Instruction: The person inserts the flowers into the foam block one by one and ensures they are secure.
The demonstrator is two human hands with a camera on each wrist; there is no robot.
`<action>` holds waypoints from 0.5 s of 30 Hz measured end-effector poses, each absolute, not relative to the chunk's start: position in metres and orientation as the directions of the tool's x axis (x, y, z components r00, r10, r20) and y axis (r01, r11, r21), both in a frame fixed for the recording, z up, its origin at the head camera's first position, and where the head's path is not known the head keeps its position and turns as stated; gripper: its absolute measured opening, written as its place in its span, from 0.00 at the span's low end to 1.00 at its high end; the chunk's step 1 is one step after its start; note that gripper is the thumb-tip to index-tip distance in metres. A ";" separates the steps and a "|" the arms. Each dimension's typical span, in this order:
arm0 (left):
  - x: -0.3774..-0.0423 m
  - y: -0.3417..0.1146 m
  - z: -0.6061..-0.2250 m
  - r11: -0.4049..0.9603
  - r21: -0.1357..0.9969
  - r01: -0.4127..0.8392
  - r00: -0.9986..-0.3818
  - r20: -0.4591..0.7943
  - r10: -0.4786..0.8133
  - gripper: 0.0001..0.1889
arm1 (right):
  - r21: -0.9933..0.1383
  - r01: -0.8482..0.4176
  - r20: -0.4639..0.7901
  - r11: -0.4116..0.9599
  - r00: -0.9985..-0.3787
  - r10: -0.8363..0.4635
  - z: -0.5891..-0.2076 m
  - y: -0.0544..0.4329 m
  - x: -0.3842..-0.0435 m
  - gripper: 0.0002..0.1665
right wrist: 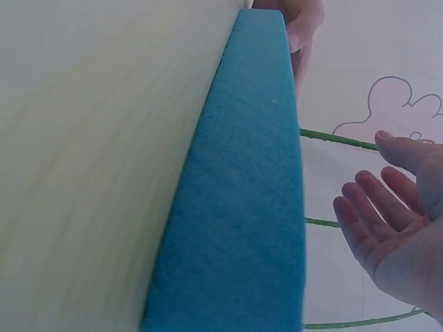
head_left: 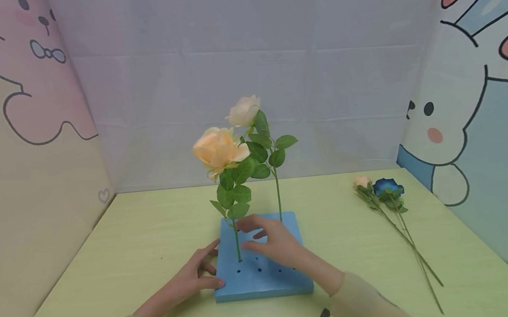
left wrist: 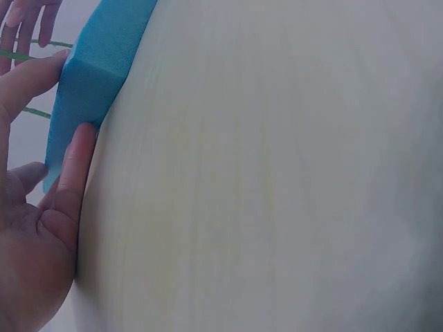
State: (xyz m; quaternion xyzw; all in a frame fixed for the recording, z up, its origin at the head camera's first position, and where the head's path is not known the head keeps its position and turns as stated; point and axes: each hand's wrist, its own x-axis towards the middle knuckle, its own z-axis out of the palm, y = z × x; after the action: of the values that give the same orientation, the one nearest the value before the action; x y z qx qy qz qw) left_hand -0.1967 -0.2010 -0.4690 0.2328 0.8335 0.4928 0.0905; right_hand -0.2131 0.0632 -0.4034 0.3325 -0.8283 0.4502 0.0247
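Note:
A blue board (head_left: 262, 281) with small holes lies on the table. A peach rose (head_left: 219, 149) stands upright in its left part, and a white rose (head_left: 244, 112) rises farther back. My left hand (head_left: 196, 273) rests against the board's left side, thumb and fingers spread along the edge; the left wrist view shows a finger (left wrist: 77, 162) on the blue side face. Beside the peach rose's stem (head_left: 237, 240), my right hand (head_left: 274, 239) hovers over the board with fingers apart. Its palm (right wrist: 408, 256) looks bare in the right wrist view, near the green stems (right wrist: 339, 139).
On the table's right side lie a blue rose (head_left: 388, 188) and a small peach rose (head_left: 362, 182), their long stems crossing toward the front. A pale curtain (head_left: 241, 36) closes the back, and walls with cartoon animals stand on both sides.

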 end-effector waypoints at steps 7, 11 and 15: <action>-0.196 -0.202 -0.471 0.382 0.869 0.314 -0.871 0.103 0.480 0.51 | -0.734 -0.566 0.340 0.376 -0.785 -0.517 -0.404 0.068 -0.213 0.21; -0.196 -0.201 -0.471 0.376 0.870 0.318 -0.871 0.111 0.479 0.51 | -0.725 -0.571 0.348 0.385 -0.786 -0.511 -0.403 0.072 -0.213 0.18; -0.195 -0.201 -0.470 0.382 0.869 0.316 -0.872 0.107 0.477 0.52 | -0.715 -0.579 0.361 0.392 -0.786 -0.502 -0.402 0.077 -0.214 0.17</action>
State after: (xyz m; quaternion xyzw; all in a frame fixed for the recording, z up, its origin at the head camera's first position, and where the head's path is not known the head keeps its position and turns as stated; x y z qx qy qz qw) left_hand -0.1949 -0.2006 -0.4696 0.2396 0.8273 0.5016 0.0806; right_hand -0.2136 0.0769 -0.4022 0.3242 -0.8333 0.4458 0.0430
